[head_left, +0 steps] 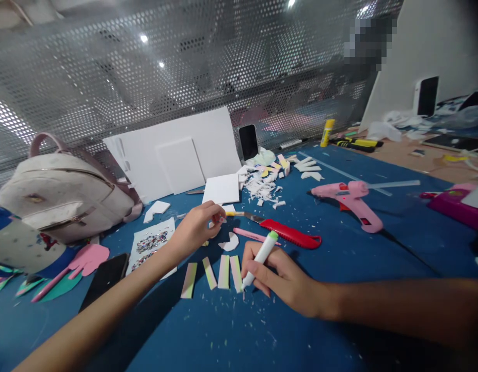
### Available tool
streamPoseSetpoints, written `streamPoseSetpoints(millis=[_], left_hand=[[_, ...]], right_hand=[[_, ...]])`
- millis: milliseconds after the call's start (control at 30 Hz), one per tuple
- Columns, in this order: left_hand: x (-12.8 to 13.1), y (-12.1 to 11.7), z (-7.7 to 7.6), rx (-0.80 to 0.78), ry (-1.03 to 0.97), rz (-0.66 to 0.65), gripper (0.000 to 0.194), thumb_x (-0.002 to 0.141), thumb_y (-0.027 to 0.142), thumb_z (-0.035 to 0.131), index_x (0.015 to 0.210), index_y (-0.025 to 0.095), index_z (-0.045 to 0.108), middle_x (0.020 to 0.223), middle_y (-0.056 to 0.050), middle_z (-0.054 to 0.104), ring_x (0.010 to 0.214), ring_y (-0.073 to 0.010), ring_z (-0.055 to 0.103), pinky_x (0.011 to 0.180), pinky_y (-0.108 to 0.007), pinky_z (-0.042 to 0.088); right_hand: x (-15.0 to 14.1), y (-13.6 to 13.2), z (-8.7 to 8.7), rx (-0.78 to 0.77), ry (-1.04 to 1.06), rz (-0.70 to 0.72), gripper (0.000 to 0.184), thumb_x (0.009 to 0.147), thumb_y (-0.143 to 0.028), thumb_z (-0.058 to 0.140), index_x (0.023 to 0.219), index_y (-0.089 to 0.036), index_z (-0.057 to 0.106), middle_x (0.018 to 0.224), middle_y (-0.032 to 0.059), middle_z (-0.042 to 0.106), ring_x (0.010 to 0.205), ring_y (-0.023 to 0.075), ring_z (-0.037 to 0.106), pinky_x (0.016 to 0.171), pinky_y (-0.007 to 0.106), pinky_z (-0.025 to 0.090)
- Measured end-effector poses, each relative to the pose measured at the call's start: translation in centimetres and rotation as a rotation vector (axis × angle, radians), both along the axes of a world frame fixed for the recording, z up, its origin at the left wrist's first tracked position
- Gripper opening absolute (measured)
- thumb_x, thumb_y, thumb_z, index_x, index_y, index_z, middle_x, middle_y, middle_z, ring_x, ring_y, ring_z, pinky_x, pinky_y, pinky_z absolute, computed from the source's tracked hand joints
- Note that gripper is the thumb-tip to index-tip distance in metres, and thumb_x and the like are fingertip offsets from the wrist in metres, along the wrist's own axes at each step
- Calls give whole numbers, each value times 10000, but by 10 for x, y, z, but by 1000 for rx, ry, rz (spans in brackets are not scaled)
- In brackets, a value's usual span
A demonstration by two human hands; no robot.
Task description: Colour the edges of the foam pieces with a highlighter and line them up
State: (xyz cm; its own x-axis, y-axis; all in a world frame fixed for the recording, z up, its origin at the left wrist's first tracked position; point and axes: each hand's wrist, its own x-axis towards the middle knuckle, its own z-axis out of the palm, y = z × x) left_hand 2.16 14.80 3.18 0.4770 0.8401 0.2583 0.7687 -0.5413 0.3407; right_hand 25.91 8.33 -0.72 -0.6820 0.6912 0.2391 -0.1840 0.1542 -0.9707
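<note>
My right hand (285,281) is closed around a white marker (264,254) with a light green end. The marker slants, its lower end close to a pink and yellow-green strip (236,274). Several such strips lie side by side on the blue table, among them a wider one (189,280) at the left. Over the table left of centre, my left hand (200,227) has its fingers pinched together; what they hold, if anything, is too small to make out. Beside it lie a red-handled cutter (289,233), a pink pen (254,236) and a white curved scrap (228,242).
A pink glue gun (351,199) lies to the right, its cord trailing forward. White scraps (262,188) are heaped behind the cutter. White boards (177,155) lean at the back. On the left are a backpack (64,191), a dark phone (105,279) and a sheet of gems (152,240).
</note>
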Motion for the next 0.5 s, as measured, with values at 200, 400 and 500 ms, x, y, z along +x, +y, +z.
streamPoseSetpoints(millis=[200, 400, 500], left_hand=[[-9, -49, 11, -125, -327, 75, 237, 963, 391, 664, 953, 155, 639, 865, -7, 683, 763, -124, 663, 738, -301, 578], [-2, -107, -5, -271, -664, 164, 213, 897, 340, 681, 856, 204, 522, 787, -6, 694, 704, -97, 688, 642, -202, 561], [1, -123, -13, -331, -763, 175, 205, 899, 327, 669, 848, 207, 511, 773, -3, 685, 673, -83, 670, 615, -184, 539]], right_hand=[[-1, -1, -2, 127, 52, -74, 325, 1074, -436, 476, 854, -198, 509, 609, -71, 442, 509, 86, 394, 496, 234, 331], [1, 1, 2, 350, 132, -162, 156, 1052, -322, 528, 1019, -207, 628, 824, -5, 590, 726, 124, 558, 742, 299, 457], [3, 2, 2, 423, 154, -99, 174, 1042, -316, 532, 1045, -202, 664, 915, 34, 651, 796, 144, 598, 763, 309, 471]])
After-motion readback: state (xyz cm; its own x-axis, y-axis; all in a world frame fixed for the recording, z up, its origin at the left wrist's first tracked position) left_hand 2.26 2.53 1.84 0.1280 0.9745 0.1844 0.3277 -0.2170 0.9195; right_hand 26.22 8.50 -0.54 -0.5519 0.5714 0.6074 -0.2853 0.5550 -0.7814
